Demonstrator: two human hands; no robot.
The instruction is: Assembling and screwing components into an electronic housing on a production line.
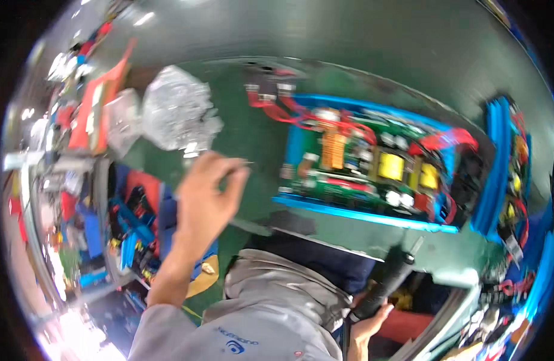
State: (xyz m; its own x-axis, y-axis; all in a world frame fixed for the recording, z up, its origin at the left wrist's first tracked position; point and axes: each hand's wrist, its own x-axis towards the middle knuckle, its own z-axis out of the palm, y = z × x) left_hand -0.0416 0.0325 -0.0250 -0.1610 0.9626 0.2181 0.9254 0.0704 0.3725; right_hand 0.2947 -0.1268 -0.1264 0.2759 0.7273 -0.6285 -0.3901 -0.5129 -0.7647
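My left hand [209,189] is raised over the green work surface, thumb and forefinger pinched together. A small, thin, screw-like metal piece [247,162] shows at the fingertips, blurred. Just beyond this hand lies a clear plastic bag [177,111] with small shiny parts by its near edge. My right hand [371,323] is closed round a black electric screwdriver [388,280], low at the right beside my body, its bit pointing up and away. Between and beyond the hands, a circuit board [352,162] with yellow transformers and a copper coil sits in a blue metal housing [373,215].
Red wires lead from the housing to a dark connector [268,87] at its far left corner. More blue housings [499,168] stand at the right. An orange-red bin [99,111] and a second clear bag [123,122] are at the left, above a cluttered rack [99,222].
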